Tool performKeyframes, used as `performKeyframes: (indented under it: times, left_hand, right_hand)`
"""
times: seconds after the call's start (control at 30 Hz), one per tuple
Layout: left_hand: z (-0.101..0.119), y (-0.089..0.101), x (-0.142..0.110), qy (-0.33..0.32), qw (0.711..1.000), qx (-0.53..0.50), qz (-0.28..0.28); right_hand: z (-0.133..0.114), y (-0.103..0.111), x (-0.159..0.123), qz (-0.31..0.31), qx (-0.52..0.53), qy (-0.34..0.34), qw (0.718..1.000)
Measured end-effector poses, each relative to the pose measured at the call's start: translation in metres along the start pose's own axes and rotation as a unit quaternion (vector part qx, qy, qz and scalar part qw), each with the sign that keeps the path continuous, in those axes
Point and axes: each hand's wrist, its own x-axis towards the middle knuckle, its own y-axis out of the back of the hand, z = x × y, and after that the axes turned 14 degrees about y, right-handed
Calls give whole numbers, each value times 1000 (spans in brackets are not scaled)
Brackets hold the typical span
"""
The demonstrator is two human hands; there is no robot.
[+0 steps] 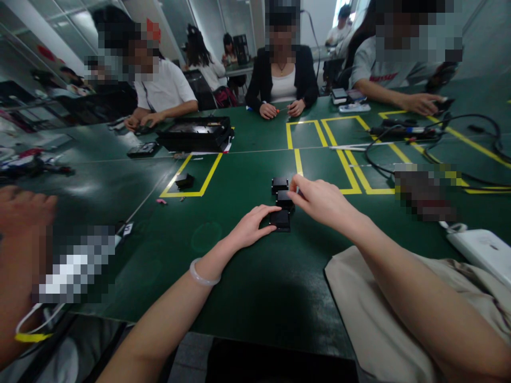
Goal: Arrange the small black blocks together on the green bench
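Three small black box-shaped parts stand in a short column on the green table: a near block (280,219), a middle block (284,199) and a far block (280,184). My left hand (252,227) reaches in from the left, its thumb and index finger gripping the near block by its left side. At the right edge of the middle block, my right hand (315,197) has its thumb and curled index finger pinched together. Whatever lies between those fingertips is hidden.
Another black part (184,181) lies inside a yellow-taped rectangle to the left. Beyond it stands a black open tray (195,133). Cables (431,130) and a white power bank (483,250) are on the right. Beige cloth (367,303) covers the front right edge. Several people sit around.
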Motion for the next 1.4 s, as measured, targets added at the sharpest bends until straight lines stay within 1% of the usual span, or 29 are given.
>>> performKeyframes:
  times: [0.1,0.33,0.53,0.77,0.97,1.17,1.4]
  left_hand:
    - [-1,0,0,-3,1000,2,0]
    - [-1,0,0,-7,1000,0,-1]
    - [0,1,0,-1,1000,3,-1]
    - [-1,0,0,-6,1000,2,1]
    - [0,0,0,-2,1000,0,-4]
    - [0,1,0,0,1000,2,-3]
    - [-1,0,0,-1,1000,2,-2]
  right_hand:
    - [1,0,0,-1,-10,1,1000]
    - [-1,2,-1,8,13,9,1000]
    - [0,1,0,0,-8,12,1000]
    - [-1,1,-1,8,16,10,1000]
    - [0,0,-2,2,-7,11,1000]
    - [-1,0,-2,12,16,14,1000]
    - [0,-1,0,7,-5,14,1000]
